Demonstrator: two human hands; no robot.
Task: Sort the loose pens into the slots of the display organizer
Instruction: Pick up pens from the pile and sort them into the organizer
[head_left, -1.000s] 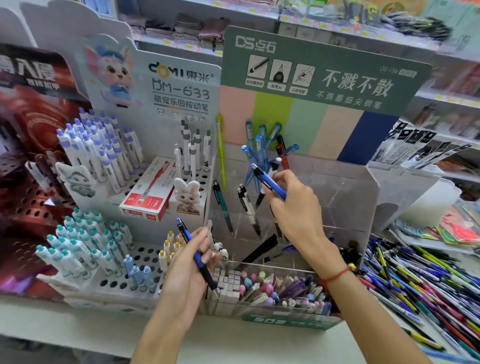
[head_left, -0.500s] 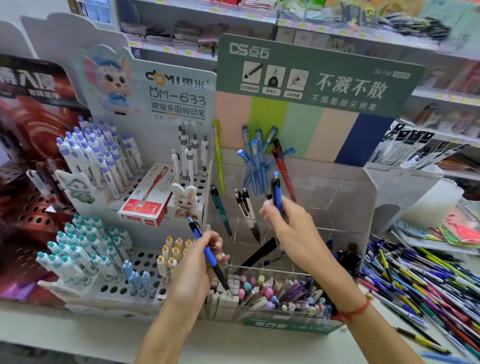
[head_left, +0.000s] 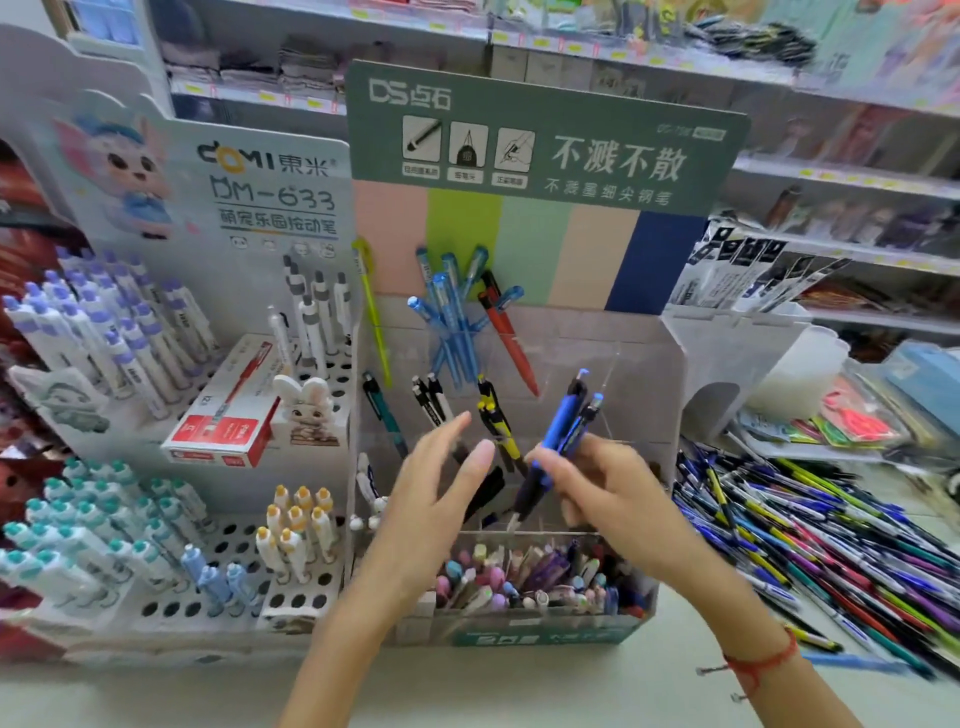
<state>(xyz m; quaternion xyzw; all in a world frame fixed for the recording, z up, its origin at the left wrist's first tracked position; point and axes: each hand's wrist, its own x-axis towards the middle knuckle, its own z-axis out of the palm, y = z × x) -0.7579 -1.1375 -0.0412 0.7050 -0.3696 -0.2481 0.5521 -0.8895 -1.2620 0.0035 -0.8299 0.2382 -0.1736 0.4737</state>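
Note:
My right hand (head_left: 602, 488) grips two blue pens (head_left: 563, 426) together, tips down, in front of the clear display organizer (head_left: 644, 364). My left hand (head_left: 441, 493) is beside it with straight fingers and holds nothing. Light blue pens (head_left: 452, 317), a red pen (head_left: 511, 343), a yellow-green pen (head_left: 374, 312), a yellow-black pen (head_left: 496, 415) and a few dark pens stand in the organizer's slots. A heap of loose pens (head_left: 810, 530) lies on the counter to the right.
A white perforated pen stand (head_left: 228, 540) with purple, teal and yellow-capped pens stands at the left, with a red box (head_left: 223, 415) on it. The organizer's front tray (head_left: 535, 577) holds small pastel items. Shelves run behind.
The blue pen that my left hand held has passed to my right hand, which now holds both. My left hand has let go and its fingers are straight. The camera has moved closer.

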